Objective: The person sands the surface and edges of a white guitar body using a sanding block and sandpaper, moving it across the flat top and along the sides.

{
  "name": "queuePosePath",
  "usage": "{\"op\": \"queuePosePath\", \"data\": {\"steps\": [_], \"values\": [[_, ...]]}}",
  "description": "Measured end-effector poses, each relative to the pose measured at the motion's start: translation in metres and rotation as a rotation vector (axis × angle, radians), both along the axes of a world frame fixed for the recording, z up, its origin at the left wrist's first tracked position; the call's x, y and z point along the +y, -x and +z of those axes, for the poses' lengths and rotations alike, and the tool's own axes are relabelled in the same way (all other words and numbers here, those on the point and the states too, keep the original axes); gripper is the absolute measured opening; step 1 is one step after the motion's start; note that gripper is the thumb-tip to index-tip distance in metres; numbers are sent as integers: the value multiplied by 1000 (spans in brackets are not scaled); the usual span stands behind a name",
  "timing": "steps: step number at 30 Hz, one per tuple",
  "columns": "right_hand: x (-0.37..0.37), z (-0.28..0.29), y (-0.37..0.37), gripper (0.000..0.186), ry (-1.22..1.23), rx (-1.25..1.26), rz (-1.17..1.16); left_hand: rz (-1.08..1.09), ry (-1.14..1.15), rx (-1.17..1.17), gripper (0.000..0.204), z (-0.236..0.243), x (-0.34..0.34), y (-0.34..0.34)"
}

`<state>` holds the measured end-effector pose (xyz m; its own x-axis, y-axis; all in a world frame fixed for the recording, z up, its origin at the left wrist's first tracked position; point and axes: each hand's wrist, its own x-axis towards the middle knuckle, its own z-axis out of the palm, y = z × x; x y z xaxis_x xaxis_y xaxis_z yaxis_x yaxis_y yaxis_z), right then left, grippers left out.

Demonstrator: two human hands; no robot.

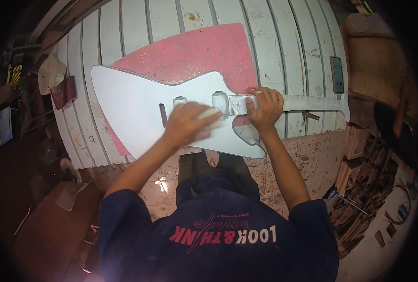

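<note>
A white electric guitar body (133, 103) with an angular outline and dark edges lies flat in front of me. Its neck (307, 102), whitish and partly wrapped near the body, points right. My left hand (185, 124), slightly blurred, is closed on a small pale block (210, 113) against the body's face, between the pickup cavities. The block's exact kind is hard to make out. Around the neck, just where it joins the body, my right hand (267, 107) is wrapped, thumb on top. The neck's underside is hidden.
A pink sheet (190, 51) lies under the guitar on a white slatted table (289, 47). At the table's right edge sits a phone (336, 74). A beige cap (52, 74) and a dark red piece (64, 92) are at the left edge. Wood scraps (366, 188) pile up at right.
</note>
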<state>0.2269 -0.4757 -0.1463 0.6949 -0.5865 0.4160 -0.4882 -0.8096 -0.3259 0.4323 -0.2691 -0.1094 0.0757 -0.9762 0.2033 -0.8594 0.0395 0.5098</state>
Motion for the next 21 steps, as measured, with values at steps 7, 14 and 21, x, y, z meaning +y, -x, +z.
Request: {"op": "queuePosePath", "data": {"steps": [7, 14, 21], "values": [[1, -2, -4, 43, -10, -8, -1, -36, -7, 48, 71, -5, 2, -4], [0, -3, -2, 41, -4, -5, 9, 122, 21, -24, 73, -1, -42, -50], [0, -3, -3, 42, -19, -35, 4, 130, 7, -55, 64, -3, -34, -56]]}}
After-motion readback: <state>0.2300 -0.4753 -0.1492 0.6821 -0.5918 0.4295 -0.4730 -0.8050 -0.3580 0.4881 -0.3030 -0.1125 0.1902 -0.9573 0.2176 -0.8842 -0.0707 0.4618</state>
